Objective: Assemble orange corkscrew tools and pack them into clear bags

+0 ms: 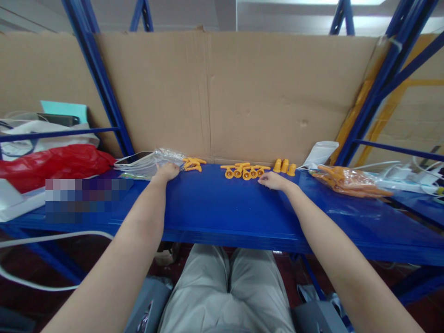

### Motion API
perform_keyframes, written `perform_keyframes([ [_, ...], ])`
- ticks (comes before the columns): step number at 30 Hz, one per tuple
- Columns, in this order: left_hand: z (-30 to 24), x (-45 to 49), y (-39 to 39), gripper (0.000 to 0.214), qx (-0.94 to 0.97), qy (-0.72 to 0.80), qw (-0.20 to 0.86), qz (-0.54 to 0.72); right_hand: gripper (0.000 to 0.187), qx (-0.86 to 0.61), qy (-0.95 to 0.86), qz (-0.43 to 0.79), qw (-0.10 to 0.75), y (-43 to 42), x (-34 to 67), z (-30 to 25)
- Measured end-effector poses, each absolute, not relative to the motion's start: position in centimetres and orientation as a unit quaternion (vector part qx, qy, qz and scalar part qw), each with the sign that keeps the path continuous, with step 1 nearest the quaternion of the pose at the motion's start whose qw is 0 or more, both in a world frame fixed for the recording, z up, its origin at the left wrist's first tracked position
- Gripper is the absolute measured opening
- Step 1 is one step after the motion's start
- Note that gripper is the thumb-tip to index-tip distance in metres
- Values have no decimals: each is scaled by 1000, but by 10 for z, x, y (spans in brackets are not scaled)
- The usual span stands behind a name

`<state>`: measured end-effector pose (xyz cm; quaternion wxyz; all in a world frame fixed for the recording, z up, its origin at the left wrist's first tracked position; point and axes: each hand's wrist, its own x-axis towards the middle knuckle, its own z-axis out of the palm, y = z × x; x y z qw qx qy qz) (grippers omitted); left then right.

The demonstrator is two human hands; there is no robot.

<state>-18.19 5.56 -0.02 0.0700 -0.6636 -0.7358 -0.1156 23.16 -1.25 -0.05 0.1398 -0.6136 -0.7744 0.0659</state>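
At the back of the blue table, my left hand [168, 171] rests between a stack of clear plastic bags [144, 166] and a small pile of orange curved plastic pieces [194, 163] with metal bits beside them. Its fingers look curled; what they grip, if anything, is hidden. My right hand [274, 181] has its fingertips pinched together beside a row of orange funnel-shaped pieces [246, 175], whose open ends face me. Whatever lies in that pinch is too small to name. Behind this hand stand several orange cup-shaped pieces [285, 165], upright.
A cardboard panel [243, 97] closes off the back. To the right lie an orange-filled clear bag [347, 180], a white packet [321, 152] and a white power strip [412, 182]. Red plastic [62, 162] is at the left. Blue posts [100, 83] frame the blue table [225, 212].
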Motion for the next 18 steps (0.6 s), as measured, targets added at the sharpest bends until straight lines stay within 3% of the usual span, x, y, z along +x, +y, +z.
perform_keyframes([
  [11, 8, -139, 63, 44, -675, -726, 106, -78, 27, -621, -769, 72, 133, -15, 230, 1],
  [18, 6, -127, 64, 40, -703, -704, 51, -84, 26, -615, -775, 64, 133, -15, 230, 1],
])
